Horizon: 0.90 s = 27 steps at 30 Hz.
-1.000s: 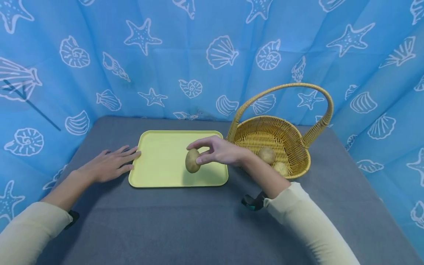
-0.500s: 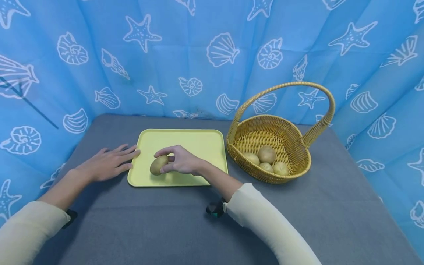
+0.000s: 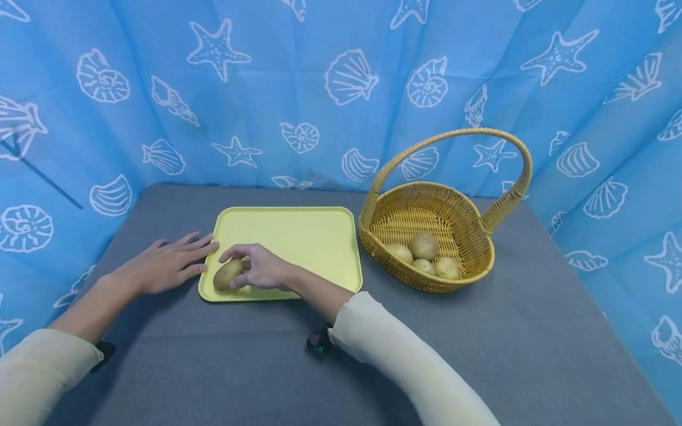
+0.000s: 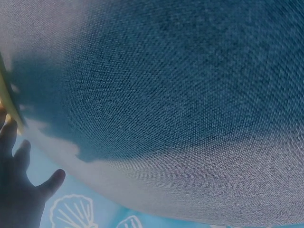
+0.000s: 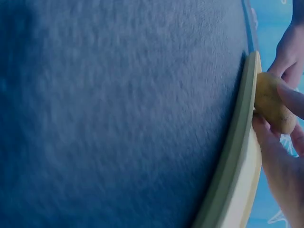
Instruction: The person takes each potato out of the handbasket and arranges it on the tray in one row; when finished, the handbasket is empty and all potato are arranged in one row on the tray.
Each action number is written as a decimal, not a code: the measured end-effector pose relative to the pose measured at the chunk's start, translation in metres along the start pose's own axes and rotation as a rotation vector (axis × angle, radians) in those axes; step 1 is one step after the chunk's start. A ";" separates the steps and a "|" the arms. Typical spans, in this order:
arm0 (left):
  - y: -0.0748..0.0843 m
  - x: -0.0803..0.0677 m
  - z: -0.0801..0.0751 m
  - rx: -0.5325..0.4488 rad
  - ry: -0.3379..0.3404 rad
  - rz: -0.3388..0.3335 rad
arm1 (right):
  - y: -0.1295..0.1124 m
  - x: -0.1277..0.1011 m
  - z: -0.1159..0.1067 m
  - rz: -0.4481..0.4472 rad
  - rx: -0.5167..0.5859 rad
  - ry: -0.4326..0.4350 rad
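- Grey cloth covers the table (image 3: 341, 355), and I see blue sheeting printed with shells and starfish (image 3: 319, 89) closing it in on three sides.
- On the yellow tray (image 3: 298, 236), at its near left corner, I have one potato (image 3: 228, 273) lying; nothing else shows on it.
- My right hand (image 3: 262, 267) grips that potato, thumb and fingers curled round it.
- My left hand (image 3: 162, 266) rests flat on the cloth, fingers straight and slightly spread, fingertips touching the tray's left edge.
- Just right of the tray stands the wicker basket (image 3: 426, 204), handle upright, with four potatoes (image 3: 423, 245) bunched in its bottom.
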<state>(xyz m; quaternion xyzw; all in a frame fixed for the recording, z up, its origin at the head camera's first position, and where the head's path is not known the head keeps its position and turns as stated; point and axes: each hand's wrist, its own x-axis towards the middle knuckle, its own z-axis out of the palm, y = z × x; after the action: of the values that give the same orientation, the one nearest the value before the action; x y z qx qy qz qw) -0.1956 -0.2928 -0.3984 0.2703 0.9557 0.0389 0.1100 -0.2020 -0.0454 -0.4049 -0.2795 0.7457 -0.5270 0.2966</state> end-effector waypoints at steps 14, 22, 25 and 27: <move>-0.001 0.000 -0.001 -0.010 -0.009 0.001 | -0.009 0.008 0.013 -0.066 -0.625 0.003; 0.001 0.000 -0.003 -0.004 -0.013 0.006 | -0.023 -0.004 -0.005 -0.042 -0.541 -0.127; 0.002 0.000 -0.003 0.002 -0.013 0.009 | -0.038 -0.021 -0.021 -0.069 -0.507 -0.155; 0.002 0.000 -0.003 0.007 -0.013 0.010 | -0.048 -0.037 -0.035 -0.101 -0.491 -0.162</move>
<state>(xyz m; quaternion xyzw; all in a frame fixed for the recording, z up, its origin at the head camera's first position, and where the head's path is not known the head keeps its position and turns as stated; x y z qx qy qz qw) -0.1958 -0.2912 -0.3951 0.2756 0.9538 0.0341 0.1150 -0.1978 -0.0108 -0.3443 -0.4212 0.8103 -0.3201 0.2519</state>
